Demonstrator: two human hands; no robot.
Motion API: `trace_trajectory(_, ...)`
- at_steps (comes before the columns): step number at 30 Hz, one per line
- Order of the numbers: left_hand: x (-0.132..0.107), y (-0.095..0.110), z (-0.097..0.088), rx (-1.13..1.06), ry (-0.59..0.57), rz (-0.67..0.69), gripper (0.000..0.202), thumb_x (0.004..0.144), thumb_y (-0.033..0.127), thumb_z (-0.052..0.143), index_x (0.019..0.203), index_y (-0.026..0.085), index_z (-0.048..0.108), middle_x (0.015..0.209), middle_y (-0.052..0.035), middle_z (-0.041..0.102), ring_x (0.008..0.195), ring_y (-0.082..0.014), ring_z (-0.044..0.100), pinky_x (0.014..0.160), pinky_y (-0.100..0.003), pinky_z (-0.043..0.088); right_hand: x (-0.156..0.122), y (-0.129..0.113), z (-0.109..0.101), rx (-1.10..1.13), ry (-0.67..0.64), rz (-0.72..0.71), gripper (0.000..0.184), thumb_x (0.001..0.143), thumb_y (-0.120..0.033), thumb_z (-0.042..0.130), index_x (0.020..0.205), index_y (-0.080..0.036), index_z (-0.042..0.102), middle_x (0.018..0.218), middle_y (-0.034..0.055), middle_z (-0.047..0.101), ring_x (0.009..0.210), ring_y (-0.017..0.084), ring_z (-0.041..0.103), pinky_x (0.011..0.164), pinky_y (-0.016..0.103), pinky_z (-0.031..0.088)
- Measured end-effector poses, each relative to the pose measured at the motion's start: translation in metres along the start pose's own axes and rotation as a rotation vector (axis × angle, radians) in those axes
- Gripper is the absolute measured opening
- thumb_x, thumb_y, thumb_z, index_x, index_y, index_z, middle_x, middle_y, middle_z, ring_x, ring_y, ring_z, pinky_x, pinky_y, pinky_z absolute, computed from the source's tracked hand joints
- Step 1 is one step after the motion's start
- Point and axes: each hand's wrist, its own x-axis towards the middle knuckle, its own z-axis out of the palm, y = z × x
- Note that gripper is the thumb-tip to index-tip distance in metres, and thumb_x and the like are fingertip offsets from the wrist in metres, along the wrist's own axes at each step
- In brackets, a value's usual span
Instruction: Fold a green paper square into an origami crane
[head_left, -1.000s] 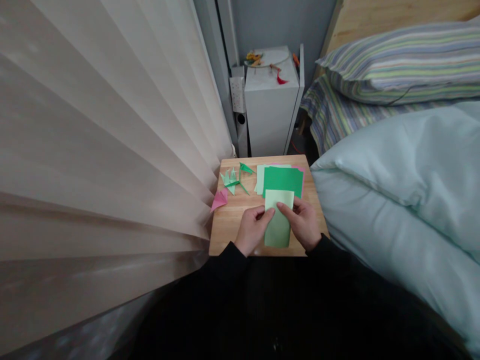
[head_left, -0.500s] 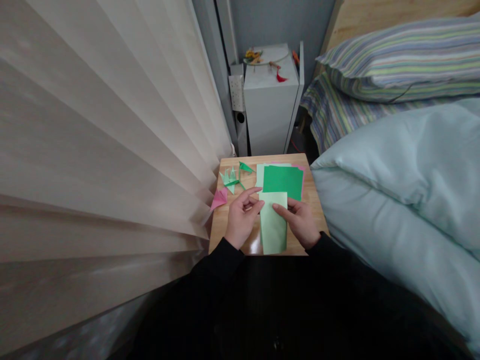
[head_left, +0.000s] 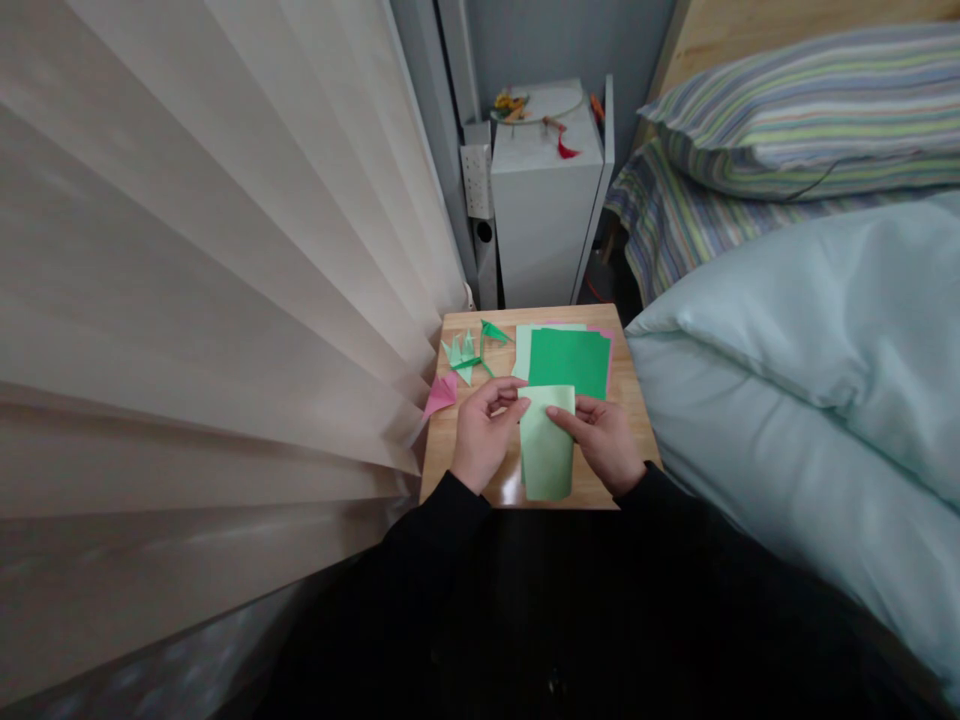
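A folded sheet of light green paper point(head_left: 548, 452) is held up over a small wooden table point(head_left: 444, 462). My left hand point(head_left: 486, 432) pinches its upper left edge between thumb and fingers. On the opposite edge, my right hand point(head_left: 601, 438) grips the paper, thumb in front and fingers behind. Just beyond lies a stack of square papers, with a dark green sheet point(head_left: 571, 358) on top and pink and pale green edges showing beneath. Left of the stack sit folded paper pieces: a pale green one point(head_left: 460, 352), a dark green one point(head_left: 493, 332) and a pink one point(head_left: 441, 395).
A pleated curtain point(head_left: 262, 250) hangs along the table's left side. To the right is a bed with a pale blue quilt point(head_left: 787, 350) and a striped pillow point(head_left: 810, 110). Behind the table stands a white cabinet point(head_left: 546, 220) with small ornaments on it.
The lower end of the light green paper has lifted and curved slightly, so it looks shorter. Both hands keep their hold in nearly the same place. The view has shifted a little.
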Motion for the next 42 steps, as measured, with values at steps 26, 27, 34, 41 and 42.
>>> trace_trajectory(26,0.0005,-0.0026,0.0007,0.034,0.016,0.007,0.015,0.078,0.024,0.080,0.093,0.021,0.081,0.081,-0.0041,0.075,0.075,-0.0170,0.067,0.074,-0.030,0.054,-0.0039,-0.0040,0.0018,-0.073,0.084,-0.024,0.042,0.064,-0.055,0.089,0.079,-0.017,0.078,0.077,0.0068,0.079,0.063,0.019,0.067,0.059,0.032,0.052)
trace_trajectory(27,0.0002,-0.0021,0.0011,0.025,0.017,0.001,0.016,0.077,0.024,0.081,0.093,0.021,0.081,0.082,-0.0044,0.075,0.076,-0.0171,0.068,0.075,-0.030,0.054,-0.0039,-0.0041,0.0018,-0.073,0.084,-0.020,0.041,0.064,-0.054,0.089,0.079,-0.017,0.079,0.078,0.0070,0.079,0.064,0.020,0.068,0.060,0.032,0.053)
trace_trajectory(34,-0.0002,-0.0021,0.0000,-0.013,-0.001,-0.054,0.021,0.076,0.024,0.082,0.096,0.019,0.079,0.081,-0.0046,0.075,0.074,-0.0166,0.068,0.073,-0.029,0.054,-0.0032,-0.0047,0.0016,-0.008,0.012,-0.005,0.039,0.065,-0.050,0.090,0.087,-0.018,0.082,0.090,0.0078,0.082,0.076,0.022,0.072,0.074,0.037,0.058)
trace_trajectory(41,0.0039,0.0001,-0.0058,0.023,0.007,-0.051,0.027,0.076,0.028,0.082,0.099,0.017,0.073,0.076,-0.0020,0.074,0.071,-0.0145,0.067,0.070,-0.027,0.054,-0.0049,-0.0056,0.0014,0.005,-0.113,0.126,0.043,0.063,-0.046,0.091,0.093,-0.017,0.083,0.098,0.0079,0.082,0.081,0.022,0.072,0.083,0.039,0.057)
trace_trajectory(42,0.0038,0.0002,-0.0059,0.027,0.004,-0.053,0.027,0.076,0.028,0.082,0.099,0.017,0.073,0.076,-0.0018,0.073,0.070,-0.0144,0.067,0.069,-0.027,0.054,-0.0049,-0.0051,0.0009,-0.005,-0.106,0.121,0.043,0.063,-0.046,0.091,0.094,-0.017,0.083,0.099,0.0083,0.082,0.082,0.022,0.072,0.083,0.039,0.056)
